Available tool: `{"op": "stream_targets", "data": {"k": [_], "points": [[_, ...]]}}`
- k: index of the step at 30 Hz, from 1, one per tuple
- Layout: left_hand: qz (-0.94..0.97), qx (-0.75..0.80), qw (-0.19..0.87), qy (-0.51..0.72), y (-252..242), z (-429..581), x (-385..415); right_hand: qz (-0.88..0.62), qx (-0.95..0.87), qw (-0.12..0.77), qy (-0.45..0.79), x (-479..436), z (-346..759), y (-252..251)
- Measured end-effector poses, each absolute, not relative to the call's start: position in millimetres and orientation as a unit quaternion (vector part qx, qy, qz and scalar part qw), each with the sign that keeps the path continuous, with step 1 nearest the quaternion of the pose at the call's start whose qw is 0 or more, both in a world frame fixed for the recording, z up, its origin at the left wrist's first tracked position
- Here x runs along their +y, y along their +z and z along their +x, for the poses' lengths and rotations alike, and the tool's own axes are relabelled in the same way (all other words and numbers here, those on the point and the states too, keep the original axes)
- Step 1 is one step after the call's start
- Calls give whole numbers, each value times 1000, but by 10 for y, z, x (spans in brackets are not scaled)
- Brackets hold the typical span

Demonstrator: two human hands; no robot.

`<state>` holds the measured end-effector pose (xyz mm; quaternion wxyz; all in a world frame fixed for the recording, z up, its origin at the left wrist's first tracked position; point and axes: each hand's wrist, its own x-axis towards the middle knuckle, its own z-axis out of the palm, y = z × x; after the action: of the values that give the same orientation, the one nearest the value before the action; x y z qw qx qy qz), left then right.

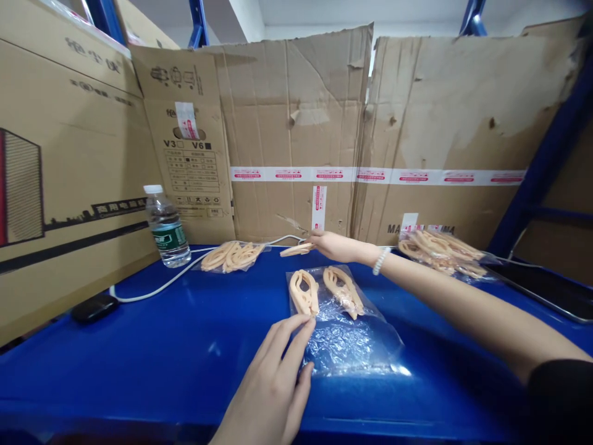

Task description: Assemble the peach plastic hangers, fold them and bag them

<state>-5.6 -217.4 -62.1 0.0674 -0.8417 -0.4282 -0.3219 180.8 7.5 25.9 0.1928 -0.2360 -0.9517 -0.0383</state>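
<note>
My right hand reaches far across the table, its fingers closed on one end of a beige plastic folding hanger. Nearer to me, my left hand has its fingers stretched out, the tips touching the lower end of another folded beige hanger. That hanger lies on a clear plastic bag, beside a further hanger. Whether these two are inside the bag or on top of it, I cannot tell. My left thumb is apart from the fingertips.
Bagged beige hangers lie at the back left, and a bigger bagged pile at the back right. A water bottle, a white cable, a black device and a phone rest on the blue table. Cardboard walls the back.
</note>
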Motion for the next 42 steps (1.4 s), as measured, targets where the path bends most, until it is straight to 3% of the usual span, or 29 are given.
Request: {"op": "stream_targets", "data": {"k": [3,6,9,12,15,19,27,34,39,42], "points": [[-840,-428,63,-327,-626,-49,-2172,-226,-948,216,-54,-411,2091,427],[-837,-427,57,-337,-632,-38,-2166,-210,-918,326,-77,-1080,2380,537],[-834,-426,50,-347,-643,-35,-2158,-229,-891,374,-116,-1747,2579,520],[-832,-425,46,-354,-670,-45,-2151,-232,-906,307,-176,-2205,2599,379],[-830,-429,40,-354,-700,-56,-2146,-197,-900,300,-245,-2340,2454,213],[-830,-427,32,-357,-716,-59,-2138,-150,-916,188,-321,-2101,2228,43],[-834,-425,62,-347,-671,-49,-2127,-179,-866,146,-443,-1600,2071,-277],[-807,-443,-12,-391,-525,-133,-2204,-252,-928,231,-146,-1575,2600,132],[-810,-456,-7,-369,-503,-218,-2146,-259,-954,135,69,-1473,2906,235],[-816,-448,12,-365,-491,-183,-2090,-250,-957,113,95,-1458,2898,173]]}}
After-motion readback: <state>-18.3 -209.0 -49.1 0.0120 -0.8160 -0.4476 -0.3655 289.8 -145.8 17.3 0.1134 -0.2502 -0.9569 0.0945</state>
